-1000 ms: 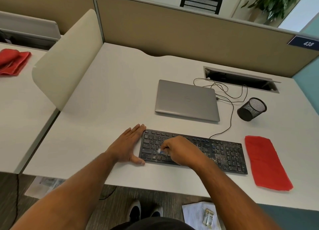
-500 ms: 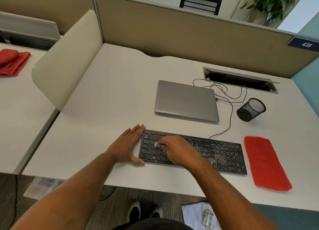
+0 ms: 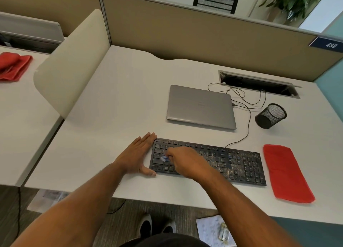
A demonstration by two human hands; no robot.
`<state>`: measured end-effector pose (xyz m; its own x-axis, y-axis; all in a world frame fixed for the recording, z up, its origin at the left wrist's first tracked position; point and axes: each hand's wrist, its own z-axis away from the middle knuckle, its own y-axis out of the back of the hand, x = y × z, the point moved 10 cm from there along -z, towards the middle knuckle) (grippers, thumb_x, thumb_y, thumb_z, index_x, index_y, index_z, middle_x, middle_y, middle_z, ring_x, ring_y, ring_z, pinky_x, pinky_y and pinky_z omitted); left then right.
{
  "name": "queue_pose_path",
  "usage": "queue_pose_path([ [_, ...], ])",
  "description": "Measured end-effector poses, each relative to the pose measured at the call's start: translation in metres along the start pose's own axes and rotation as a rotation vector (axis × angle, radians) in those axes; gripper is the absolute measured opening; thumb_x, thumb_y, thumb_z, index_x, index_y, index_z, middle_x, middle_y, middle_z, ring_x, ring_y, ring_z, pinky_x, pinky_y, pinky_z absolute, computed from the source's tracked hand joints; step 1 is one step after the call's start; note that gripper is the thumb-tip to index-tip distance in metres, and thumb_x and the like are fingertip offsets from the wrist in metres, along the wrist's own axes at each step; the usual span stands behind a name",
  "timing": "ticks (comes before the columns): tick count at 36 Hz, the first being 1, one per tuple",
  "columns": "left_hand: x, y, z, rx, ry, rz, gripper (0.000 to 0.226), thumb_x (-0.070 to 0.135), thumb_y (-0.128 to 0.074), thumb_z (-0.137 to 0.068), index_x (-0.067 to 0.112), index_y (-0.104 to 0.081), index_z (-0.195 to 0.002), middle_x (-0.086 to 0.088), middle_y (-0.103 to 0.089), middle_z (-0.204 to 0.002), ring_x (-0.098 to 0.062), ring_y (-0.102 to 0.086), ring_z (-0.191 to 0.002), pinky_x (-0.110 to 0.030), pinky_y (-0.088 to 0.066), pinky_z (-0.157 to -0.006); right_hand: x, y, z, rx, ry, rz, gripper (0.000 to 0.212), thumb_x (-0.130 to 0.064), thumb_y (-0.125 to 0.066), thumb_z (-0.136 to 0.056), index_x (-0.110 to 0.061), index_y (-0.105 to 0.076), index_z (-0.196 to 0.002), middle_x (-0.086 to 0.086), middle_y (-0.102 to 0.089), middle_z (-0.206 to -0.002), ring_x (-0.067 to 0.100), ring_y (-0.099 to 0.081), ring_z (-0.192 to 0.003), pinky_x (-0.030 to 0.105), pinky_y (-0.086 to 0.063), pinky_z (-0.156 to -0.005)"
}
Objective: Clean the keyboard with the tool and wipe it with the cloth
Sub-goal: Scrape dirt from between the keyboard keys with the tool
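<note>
A black keyboard (image 3: pixel 239 163) lies near the desk's front edge, speckled with pale dust over its middle and right keys. My right hand (image 3: pixel 187 163) grips a small blue and white cleaning tool (image 3: pixel 164 158), blurred, with its tip on the keys at the keyboard's left part. My left hand (image 3: pixel 138 155) lies flat on the desk with straight fingers, pressed against the keyboard's left end. A red cloth (image 3: pixel 285 174) lies flat on the desk just right of the keyboard.
A shut grey laptop (image 3: pixel 201 106) sits behind the keyboard, with thin cables (image 3: pixel 246 105) running to a desk slot (image 3: pixel 258 83). A black mesh pen cup (image 3: pixel 271 116) stands at the right. Another red cloth (image 3: pixel 13 66) lies on the neighbouring desk, past a cream divider (image 3: pixel 70 61).
My right hand with the tool has moved up and back down over the left keys in short strokes. My left hand has stayed at the keyboard's left end.
</note>
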<state>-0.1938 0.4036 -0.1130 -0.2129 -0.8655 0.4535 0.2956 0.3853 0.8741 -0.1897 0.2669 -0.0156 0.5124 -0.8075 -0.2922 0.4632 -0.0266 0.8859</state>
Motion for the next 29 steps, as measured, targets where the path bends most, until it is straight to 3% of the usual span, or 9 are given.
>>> queue_pose_path([
  [6, -0.001, 0.0, 0.0, -0.001, 0.004, 0.001, 0.146, 0.095, -0.062, -0.065, 0.026, 0.02, -0.163, 0.007, 0.016, -0.172, -0.007, 0.021, -0.156, -0.033, 0.008, -0.129, 0.02, 0.011, 0.005, -0.048, -0.023, 0.076, 0.013, -0.02, -0.055, -0.102, -0.02, -0.065, -0.111, 0.002, -0.069, -0.104, 0.019, -0.061, -0.091, 0.04, -0.054, -0.085],
  [10, -0.001, 0.0, 0.0, 0.002, 0.002, 0.002, 0.146, 0.096, -0.062, -0.064, 0.026, 0.02, -0.163, 0.006, 0.015, -0.172, -0.007, 0.021, -0.156, -0.033, 0.008, -0.129, 0.014, 0.019, 0.005, 0.021, -0.011, 0.004, 0.019, -0.027, -0.05, -0.106, -0.025, -0.067, -0.113, -0.003, -0.071, -0.103, 0.014, -0.061, -0.085, 0.037, -0.055, -0.08],
  [16, 0.0, 0.001, 0.0, -0.004, 0.004, 0.002, 0.147, 0.096, -0.062, -0.065, 0.025, 0.022, -0.162, 0.008, 0.019, -0.17, -0.006, 0.023, -0.155, -0.031, 0.01, -0.128, 0.012, 0.009, 0.009, 0.003, -0.032, -0.002, 0.02, -0.019, -0.048, -0.105, -0.024, -0.067, -0.112, -0.003, -0.071, -0.103, 0.016, -0.061, -0.085, 0.035, -0.052, -0.076],
  [19, 0.001, 0.001, 0.0, -0.005, 0.005, 0.007, 0.147, 0.095, -0.063, -0.065, 0.026, 0.022, -0.162, 0.008, 0.019, -0.17, -0.006, 0.023, -0.155, -0.03, 0.012, -0.127, 0.026, 0.008, 0.011, -0.029, -0.103, -0.014, 0.019, -0.021, -0.051, -0.103, -0.023, -0.068, -0.112, -0.002, -0.07, -0.106, 0.016, -0.06, -0.09, 0.037, -0.052, -0.083],
  [24, 0.001, 0.002, 0.001, 0.003, 0.006, 0.012, 0.147, 0.095, -0.063, -0.064, 0.026, 0.02, -0.163, 0.007, 0.017, -0.171, -0.007, 0.021, -0.156, -0.031, 0.01, -0.128, 0.039, 0.014, 0.015, 0.015, -0.205, -0.2, 0.023, -0.027, -0.049, -0.104, -0.02, -0.071, -0.104, -0.004, -0.071, -0.096, 0.011, -0.063, -0.08, 0.031, -0.052, -0.074],
  [29, 0.001, 0.003, 0.001, 0.005, 0.005, 0.006, 0.147, 0.095, -0.064, -0.064, 0.026, 0.02, -0.163, 0.01, 0.018, -0.17, -0.005, 0.022, -0.155, -0.03, 0.01, -0.128, 0.039, 0.0, 0.025, 0.051, -0.243, -0.293, 0.022, -0.028, -0.048, -0.106, -0.02, -0.068, -0.103, -0.003, -0.071, -0.093, 0.013, -0.069, -0.08, 0.038, -0.06, -0.079],
])
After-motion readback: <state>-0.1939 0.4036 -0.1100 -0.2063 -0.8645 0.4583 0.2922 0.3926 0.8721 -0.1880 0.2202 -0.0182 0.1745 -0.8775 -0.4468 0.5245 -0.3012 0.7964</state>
